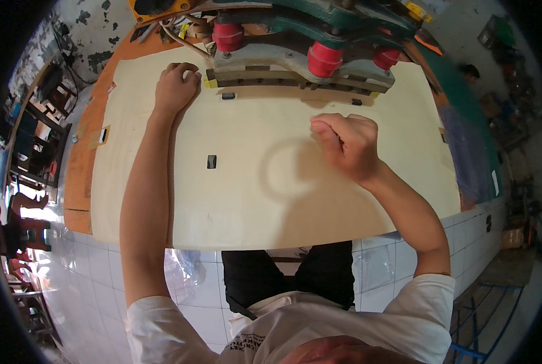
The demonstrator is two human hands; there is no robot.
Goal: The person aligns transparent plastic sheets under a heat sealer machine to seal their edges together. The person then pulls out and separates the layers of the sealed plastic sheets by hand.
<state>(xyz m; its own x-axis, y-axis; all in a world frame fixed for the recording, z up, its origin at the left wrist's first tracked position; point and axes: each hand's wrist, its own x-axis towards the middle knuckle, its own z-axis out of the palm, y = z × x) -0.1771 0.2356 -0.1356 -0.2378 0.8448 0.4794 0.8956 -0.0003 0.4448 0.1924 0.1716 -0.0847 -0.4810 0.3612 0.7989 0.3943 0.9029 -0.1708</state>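
Observation:
A large cream sheet (246,206) covers most of the table in front of me. My left hand (175,88) rests on its far left part, beside the left end of a heavy press-like machine head (295,65). Its fingers are curled in, and whatever they may hold is hidden. Over the right half of the sheet, my right hand (351,142) is closed like a fist, thumb against the fingers. Its inside cannot be seen. Small dark rectangular pieces lie on the sheet: one left of centre (211,162) and others near the machine's front edge, such as this one (228,96).
Red cylindrical mounts (325,59) join the machine's grey base to its green upper frame. An orange-brown tabletop (77,182) shows at the left, and dark translucent plastic (465,151) hangs at the right edge. A blue metal rack (486,315) stands on the floor at lower right.

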